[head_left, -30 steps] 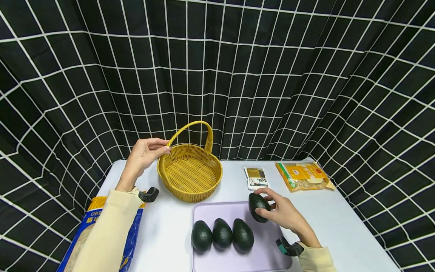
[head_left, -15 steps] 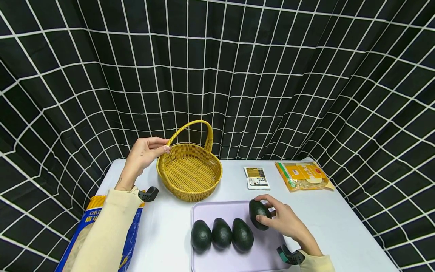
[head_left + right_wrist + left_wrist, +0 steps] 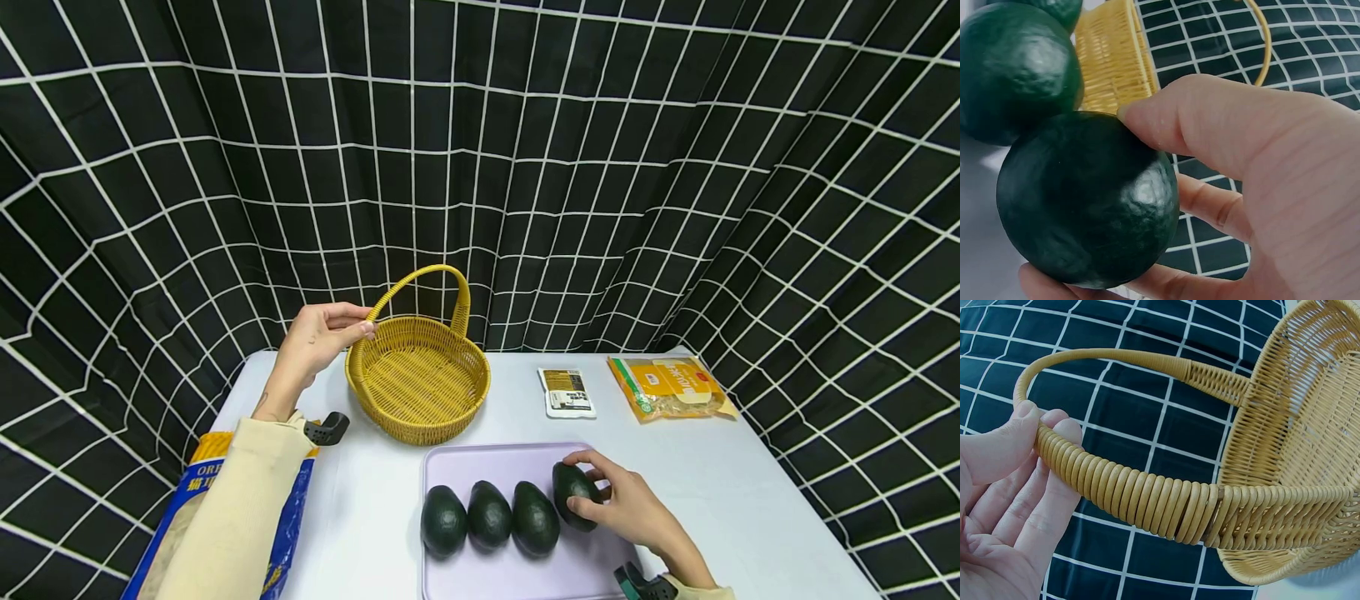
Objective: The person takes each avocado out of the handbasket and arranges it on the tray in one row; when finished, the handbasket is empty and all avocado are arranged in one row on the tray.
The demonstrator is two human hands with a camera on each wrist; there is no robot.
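My left hand pinches the handle of a yellow woven basket between thumb and fingers. Nothing lies inside the basket, which stands at the back left of the table. At the lower right, my right hand grips a dark green avocado over the lilac tray, thumb on one side and fingers on the other. Left of it, several more avocados stand in a row on the tray. In the right wrist view the held avocado overlaps its neighbour.
A small white and brown packet lies behind the tray. Farther right is an orange and green plastic package. A blue and yellow bag lies at the left, partly hidden by my left sleeve. A black gridded curtain surrounds the table.
My right hand has moved toward me with the avocado, bringing it from the tray's far edge down beside the row. The left hand and basket have stayed nearly still.
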